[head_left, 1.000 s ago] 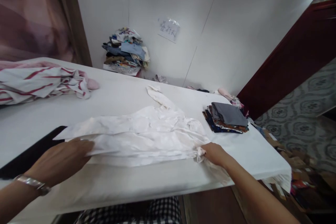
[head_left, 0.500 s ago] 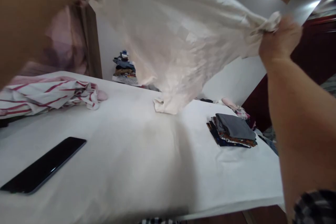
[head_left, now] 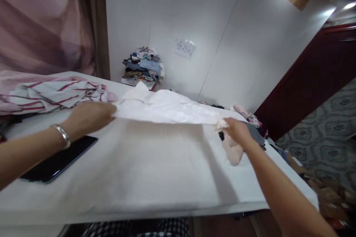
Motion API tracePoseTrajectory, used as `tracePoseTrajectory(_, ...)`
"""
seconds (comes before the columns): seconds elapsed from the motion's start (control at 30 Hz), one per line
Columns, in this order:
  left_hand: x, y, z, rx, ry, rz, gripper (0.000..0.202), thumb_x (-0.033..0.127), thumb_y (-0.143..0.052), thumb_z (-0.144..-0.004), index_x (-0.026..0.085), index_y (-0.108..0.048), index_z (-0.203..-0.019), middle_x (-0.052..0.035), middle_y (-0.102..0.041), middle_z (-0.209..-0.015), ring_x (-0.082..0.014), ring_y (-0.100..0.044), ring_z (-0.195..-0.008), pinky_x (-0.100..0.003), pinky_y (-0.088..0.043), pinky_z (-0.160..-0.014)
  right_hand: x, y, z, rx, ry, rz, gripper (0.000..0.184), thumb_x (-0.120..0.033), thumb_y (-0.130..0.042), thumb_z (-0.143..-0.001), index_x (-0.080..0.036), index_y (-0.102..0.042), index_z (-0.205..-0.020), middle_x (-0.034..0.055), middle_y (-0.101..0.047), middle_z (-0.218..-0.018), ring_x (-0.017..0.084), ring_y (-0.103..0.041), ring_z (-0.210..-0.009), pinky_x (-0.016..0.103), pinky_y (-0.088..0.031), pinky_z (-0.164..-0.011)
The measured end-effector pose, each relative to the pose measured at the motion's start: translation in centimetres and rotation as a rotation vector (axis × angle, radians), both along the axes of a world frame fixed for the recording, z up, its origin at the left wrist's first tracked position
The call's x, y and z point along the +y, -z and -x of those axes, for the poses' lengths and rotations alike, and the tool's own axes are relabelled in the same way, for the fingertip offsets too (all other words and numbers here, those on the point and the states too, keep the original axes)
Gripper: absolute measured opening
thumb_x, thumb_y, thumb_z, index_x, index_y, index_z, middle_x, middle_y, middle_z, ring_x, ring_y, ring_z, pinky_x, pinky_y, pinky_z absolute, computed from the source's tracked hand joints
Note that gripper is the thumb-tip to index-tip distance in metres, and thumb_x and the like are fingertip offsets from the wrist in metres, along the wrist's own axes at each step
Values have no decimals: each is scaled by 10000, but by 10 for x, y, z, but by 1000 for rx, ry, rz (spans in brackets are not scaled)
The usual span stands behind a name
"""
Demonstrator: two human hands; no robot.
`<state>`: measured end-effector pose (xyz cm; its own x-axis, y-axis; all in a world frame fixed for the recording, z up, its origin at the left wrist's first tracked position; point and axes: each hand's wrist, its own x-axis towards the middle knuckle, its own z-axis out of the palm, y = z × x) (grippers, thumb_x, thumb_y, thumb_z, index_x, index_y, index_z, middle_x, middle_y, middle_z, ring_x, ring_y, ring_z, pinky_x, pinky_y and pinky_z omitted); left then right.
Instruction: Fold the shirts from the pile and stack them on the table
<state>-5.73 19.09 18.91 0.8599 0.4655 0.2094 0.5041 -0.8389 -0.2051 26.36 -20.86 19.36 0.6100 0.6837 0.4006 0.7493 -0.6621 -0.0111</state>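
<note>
A pale, whitish garment [head_left: 169, 109] is stretched level between my two hands, just above the white-covered table [head_left: 167, 177]. Its near edge is pulled taut and casts a shadow below; the far part sags toward the tabletop. My left hand [head_left: 96, 114], with a silver bangle at the wrist, is closed on the left end of the cloth. At the other end, my right hand [head_left: 236, 129] grips a bunched corner, and a loose pinkish flap hangs beneath it. What kind of garment it is, I cannot tell.
A black phone [head_left: 61, 159] lies under my left forearm. Striped cloth [head_left: 55, 94] is heaped at the left. Behind my right hand is a folded grey stack [head_left: 256, 133], partly hidden. A tall clothes pile [head_left: 144, 64] stands by the wall, with more clothes [head_left: 247, 113] at the right edge.
Both hands have come down from high up, bringing the garment from a raised, hanging spread to nearly flat above the table. The wall and the clothes pile behind are now uncovered.
</note>
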Motion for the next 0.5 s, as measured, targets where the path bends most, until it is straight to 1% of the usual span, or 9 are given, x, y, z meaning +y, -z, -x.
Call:
tracePoseTrajectory(0.03,-6,25,5,42,58,43,299,263,-356,-895,110,-612,-879,-138,-683,-934,-261,-646,-846,-363,-478,-718,-5,26,5,52,-26,46,270,-145,-580,-785,-246,-709,-999,69,-706,-1079,238,-615,-997,294,-446,-802)
tracePoseTrajectory(0.1,-12,69,14,49,117,102,291,173,-329,-878,135,-618,-871,-117,-697,-912,-234,-651,-796,-325,-460,-672,-18,70,14,160,-47,116,271,-135,-525,-806,-231,-702,-989,63,-705,-1057,222,-607,-1007,283,-440,-826)
tracePoseTrajectory(0.13,-14,86,19,36,142,123,285,142,-333,-862,143,-616,-836,-112,-699,-893,-235,-651,-781,-326,-458,-659,-25,86,19,209,-55,138,272,-137,-512,-810,-229,-699,-986,59,-705,-1042,214,-605,-1001,276,-437,-828)
tracePoseTrajectory(0.17,-15,99,24,16,169,137,282,118,-336,-848,150,-614,-813,-109,-698,-883,-238,-651,-784,-333,-461,-665,-32,99,24,248,-60,152,276,-136,-500,-811,-225,-697,-983,58,-703,-1028,207,-604,-990,271,-434,-825)
tracePoseTrajectory(0.2,-16,108,29,-5,189,146,279,101,-341,-835,153,-612,-795,-110,-695,-883,-245,-652,-797,-344,-468,-677,-39,107,29,275,-62,158,283,-134,-492,-809,-222,-694,-987,60,-700,-1024,205,-603,-983,268,-432,-820)
tracePoseTrajectory(0.27,-18,117,40,-39,195,150,277,76,-347,-812,153,-611,-780,-117,-681,-892,-262,-649,-829,-368,-478,-701,-53,114,39,303,-62,154,311,-121,-468,-798,-220,-689,-993,64,-691,-1025,202,-600,-977,266,-428,-806)
tracePoseTrajectory(0.37,-23,118,55,-54,191,152,276,52,-356,-779,157,-609,-749,-114,-650,-872,-274,-627,-823,-401,-471,-713,-71,113,53,346,-79,124,321,-109,-426,-780,-231,-689,-918,50,-687,-966,200,-594,-963,268,-428,-800)
tracePoseTrajectory(0.43,-27,118,62,-43,245,170,270,45,-372,-768,170,-605,-714,-96,-637,-839,-263,-605,-799,-417,-460,-745,-79,112,60,407,-109,91,305,-120,-412,-766,-232,-687,-835,43,-690,-913,205,-597,-940,284,-438,-811)
tracePoseTrajectory(0.5,-32,120,67,-34,317,215,276,34,-380,-768,182,-599,-690,-76,-638,-828,-239,-590,-792,-415,-453,-786,-85,115,62,486,-134,32,292,-141,-424,-734,-227,-695,-805,52,-700,-909,224,-607,-934,321,-454,-843)
